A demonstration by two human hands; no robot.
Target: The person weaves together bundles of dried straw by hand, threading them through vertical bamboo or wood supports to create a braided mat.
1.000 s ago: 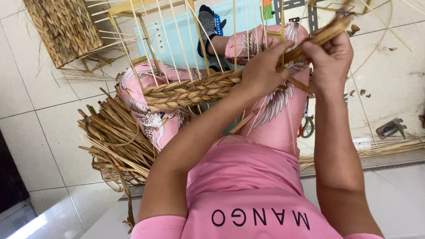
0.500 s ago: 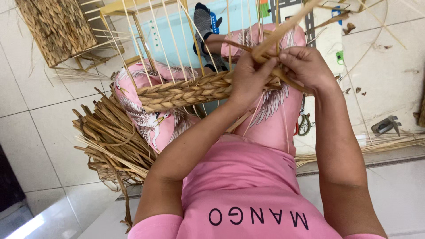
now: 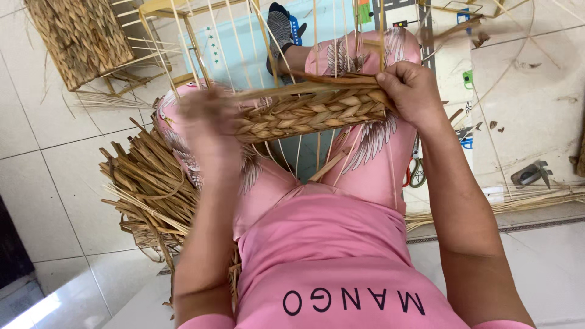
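Note:
A braided band of dried straw (image 3: 311, 116) runs across thin upright rods of a wire frame (image 3: 210, 42) resting on my lap. My right hand (image 3: 411, 91) grips the band's right end, fingers curled over the top rows. My left hand (image 3: 207, 125) is blurred by motion at the band's left end. It seems closed on a flat straw strand (image 3: 292, 89) that lies along the top of the band toward my right hand. My pink patterned trousers and pink shirt fill the lower middle.
A pile of loose dried straw (image 3: 146, 183) lies on the tiled floor to my left. A woven basket (image 3: 82, 36) stands at the top left. Scissors (image 3: 416, 173) and a metal tool (image 3: 531, 175) lie on the right, beside more straw. A light blue mat (image 3: 244, 42) lies beneath the frame.
My left hand has swept from the band's right end to its left end, drawing a strand along the top. My right hand has dropped from a raised strand onto the band's right end.

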